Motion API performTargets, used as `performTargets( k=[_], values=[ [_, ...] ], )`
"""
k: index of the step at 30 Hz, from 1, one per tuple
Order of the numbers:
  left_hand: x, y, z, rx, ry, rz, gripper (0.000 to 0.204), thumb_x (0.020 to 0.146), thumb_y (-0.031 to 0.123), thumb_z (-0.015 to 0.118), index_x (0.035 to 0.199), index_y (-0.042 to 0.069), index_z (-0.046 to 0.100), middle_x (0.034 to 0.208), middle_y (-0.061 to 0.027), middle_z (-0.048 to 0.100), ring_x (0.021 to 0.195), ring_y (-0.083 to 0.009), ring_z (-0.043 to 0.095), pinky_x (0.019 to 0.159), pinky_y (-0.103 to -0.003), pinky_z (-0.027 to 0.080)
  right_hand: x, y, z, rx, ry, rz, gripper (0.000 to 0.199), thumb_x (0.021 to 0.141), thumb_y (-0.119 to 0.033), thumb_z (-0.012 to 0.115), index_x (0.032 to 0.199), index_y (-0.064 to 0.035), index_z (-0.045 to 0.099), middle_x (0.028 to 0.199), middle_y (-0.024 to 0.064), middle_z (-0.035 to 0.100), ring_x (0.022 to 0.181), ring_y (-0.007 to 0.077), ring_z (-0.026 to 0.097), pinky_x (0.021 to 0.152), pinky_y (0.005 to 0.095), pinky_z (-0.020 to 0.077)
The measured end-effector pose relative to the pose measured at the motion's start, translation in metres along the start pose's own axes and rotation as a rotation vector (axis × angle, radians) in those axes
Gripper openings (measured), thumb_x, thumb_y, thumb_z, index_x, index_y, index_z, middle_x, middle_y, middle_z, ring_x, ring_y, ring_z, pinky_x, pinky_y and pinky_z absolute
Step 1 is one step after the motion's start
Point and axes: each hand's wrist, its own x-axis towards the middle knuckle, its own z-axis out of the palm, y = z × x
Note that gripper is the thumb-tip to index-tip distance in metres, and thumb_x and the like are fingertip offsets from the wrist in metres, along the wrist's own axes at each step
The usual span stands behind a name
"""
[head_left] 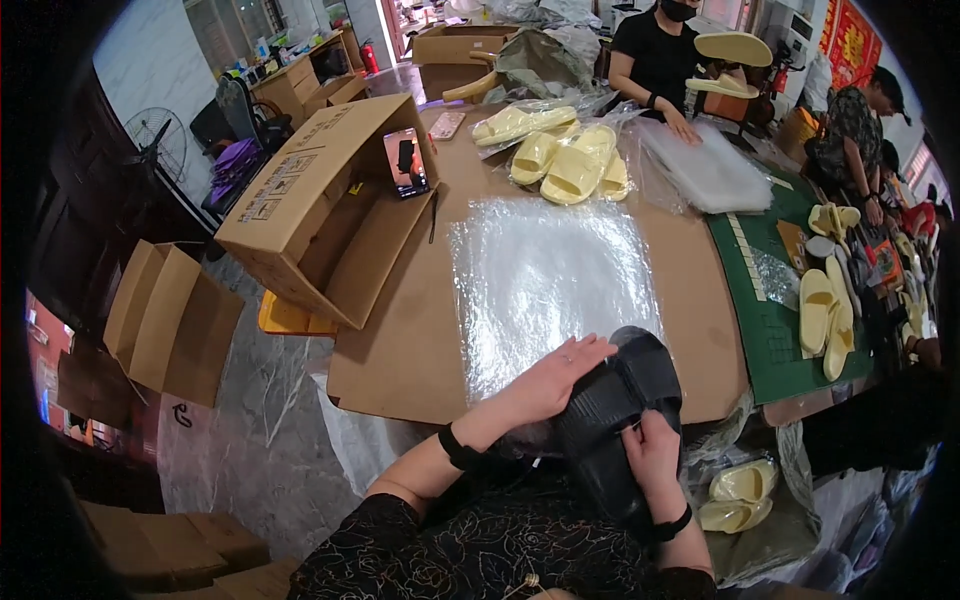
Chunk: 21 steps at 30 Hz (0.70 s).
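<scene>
Black slides [617,400], left hand [553,375] flat on top, right hand [652,450] gripping underneath

I'm in a small packing workshop for slippers: a cardboard-covered table [400,350] with a stack of clear plastic bags [550,280], yellow slippers [570,165] piled at twelve o'clock, open cartons [320,200] at ten o'clock, and other workers [660,60] at one o'clock.

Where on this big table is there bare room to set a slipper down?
Bare cardboard lies between the open carton and the plastic sheet, and right of that sheet up to the green mat. The far end, with the yellow slippers, is crowded.
</scene>
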Motion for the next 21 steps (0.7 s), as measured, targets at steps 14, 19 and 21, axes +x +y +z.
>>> performTargets(
  k=[14,19,21],
  values=[
    [-0.007,0.026,0.011,0.081,-0.011,0.261,0.072,0.08,-0.013,0.042,0.149,0.007,0.041,0.158,-0.0154,0.034,0.148,-0.0312,0.029,0.123,-0.052,0.017,0.046,-0.014,0.031,0.069,-0.02,-0.082,0.021,0.08,-0.005,0.07,0.1,-0.003,0.062,0.087,0.0205,0.064,0.079,0.0406,0.065,0.068,0.0439,0.0533],
    [-0.013,0.012,0.004,0.236,0.11,0.099,0.071,0.081,-0.011,0.043,0.149,0.01,0.041,0.157,-0.016,0.035,0.147,-0.0324,0.031,0.122,-0.05,0.022,0.048,-0.027,0.03,0.01,-0.004,-0.065,0.019,0.087,-0.014,0.067,0.083,-0.0013,0.054,0.075,0.0194,0.058,0.068,0.0414,0.061,0.06,0.0499,0.0474],
    [-0.014,0.007,0.005,0.193,0.106,0.112,0.071,0.081,-0.011,0.043,0.149,0.009,0.041,0.157,-0.0164,0.036,0.146,-0.0328,0.032,0.121,-0.05,0.023,0.043,-0.026,0.034,-0.017,-0.044,-0.123,0.019,0.087,-0.015,0.068,0.086,-0.0008,0.056,0.076,0.0197,0.059,0.07,0.0417,0.061,0.062,0.0496,0.0482]
  ],
)
